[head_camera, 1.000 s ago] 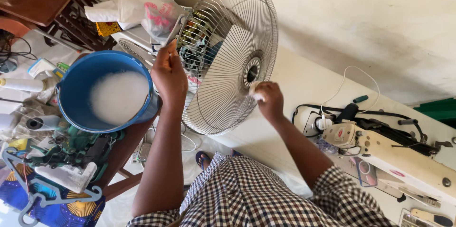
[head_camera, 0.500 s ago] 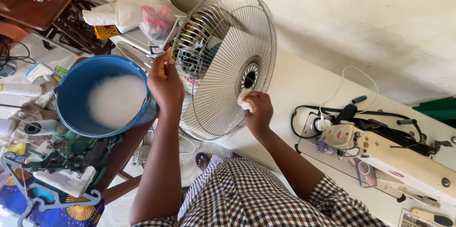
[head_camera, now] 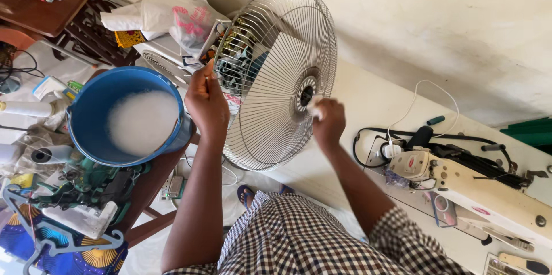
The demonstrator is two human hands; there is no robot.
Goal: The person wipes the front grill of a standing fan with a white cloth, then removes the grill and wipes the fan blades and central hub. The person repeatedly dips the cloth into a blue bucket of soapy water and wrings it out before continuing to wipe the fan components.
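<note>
Head view showed the left hand gripping the fan guard rim while the right hand's fingers pinched a white cloth against its hub, mid-wipe beside the blue bucket; neighbouring wires likely needed wiping next.
</note>
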